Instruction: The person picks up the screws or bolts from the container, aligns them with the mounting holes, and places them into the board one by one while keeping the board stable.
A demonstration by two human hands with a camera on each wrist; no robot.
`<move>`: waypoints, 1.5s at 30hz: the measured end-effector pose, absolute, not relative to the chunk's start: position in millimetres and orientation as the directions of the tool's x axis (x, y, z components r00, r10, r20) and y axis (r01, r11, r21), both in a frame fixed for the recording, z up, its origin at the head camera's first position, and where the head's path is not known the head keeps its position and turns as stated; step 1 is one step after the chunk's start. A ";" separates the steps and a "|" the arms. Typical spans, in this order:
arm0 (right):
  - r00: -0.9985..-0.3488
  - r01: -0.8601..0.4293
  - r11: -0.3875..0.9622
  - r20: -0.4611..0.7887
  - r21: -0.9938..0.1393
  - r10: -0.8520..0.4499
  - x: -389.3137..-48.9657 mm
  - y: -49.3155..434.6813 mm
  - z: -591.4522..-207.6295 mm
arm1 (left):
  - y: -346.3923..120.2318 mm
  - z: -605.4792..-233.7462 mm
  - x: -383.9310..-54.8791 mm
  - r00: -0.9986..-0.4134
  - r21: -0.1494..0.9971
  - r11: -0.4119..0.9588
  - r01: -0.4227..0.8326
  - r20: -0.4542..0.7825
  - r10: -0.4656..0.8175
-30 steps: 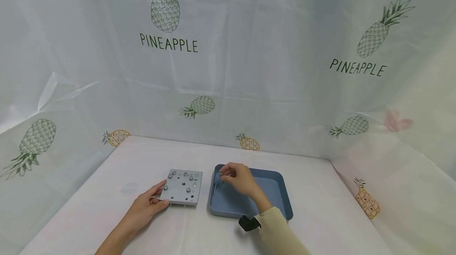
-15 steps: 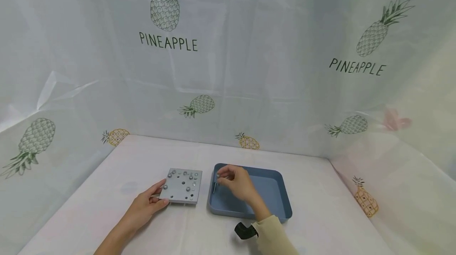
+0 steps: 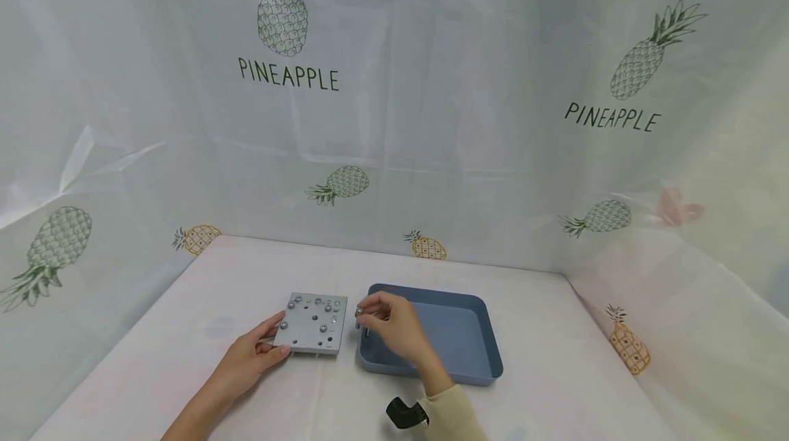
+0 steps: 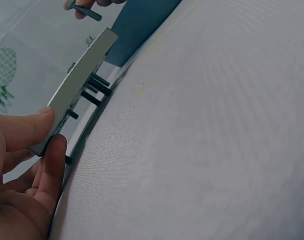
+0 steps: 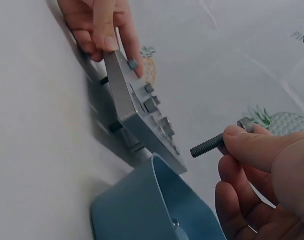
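My left hand point(image 3: 249, 359) grips the near-left corner of a square silver metal plate point(image 3: 302, 326), thumb on top and fingers below. Several socket-head screws sit in holes of the plate, and other holes have no screw. Beneath the plate, screw shanks point(image 4: 91, 97) stick out in the left wrist view. My right hand point(image 3: 397, 328) pinches a socket-head screw point(image 5: 207, 146) between thumb and fingers, head up and threaded end tilted towards the plate. This screw is apart from the plate, over the left rim of the blue tray point(image 3: 456, 338).
A small shiny metal piece point(image 5: 176, 223) lies inside the tray, partly hidden by its wall. The tray stands just right of the plate on a white-covered table point(image 3: 548, 331). A pineapple-print sheet point(image 3: 493, 85) hangs behind. A black strap piece point(image 3: 405, 413) is by my right wrist.
My right hand has moved left with the screw, from over the tray's inside to its left rim near the plate. The left hand and plate have stayed in place.
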State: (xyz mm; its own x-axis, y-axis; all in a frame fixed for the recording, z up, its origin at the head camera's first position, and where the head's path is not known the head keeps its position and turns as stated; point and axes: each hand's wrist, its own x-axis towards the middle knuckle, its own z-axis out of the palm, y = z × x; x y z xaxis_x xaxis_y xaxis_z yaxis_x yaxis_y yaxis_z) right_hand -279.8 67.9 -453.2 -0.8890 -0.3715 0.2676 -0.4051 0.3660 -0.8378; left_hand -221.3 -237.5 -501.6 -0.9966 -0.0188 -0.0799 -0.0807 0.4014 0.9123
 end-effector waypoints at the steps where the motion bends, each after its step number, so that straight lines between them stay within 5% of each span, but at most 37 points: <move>1: -0.891 -0.399 0.359 0.265 -0.844 -0.369 -278.7 66.2 -453.5 | -237.5 -501.8 -221.5 -0.997 0.912 0.403 -0.079 -0.079 -0.017; 45: -0.872 -0.398 0.270 0.270 -0.876 -0.409 -272.2 25.5 -468.6 | -238.8 -497.1 -221.3 -0.996 0.901 0.426 -0.082 -0.091 -0.001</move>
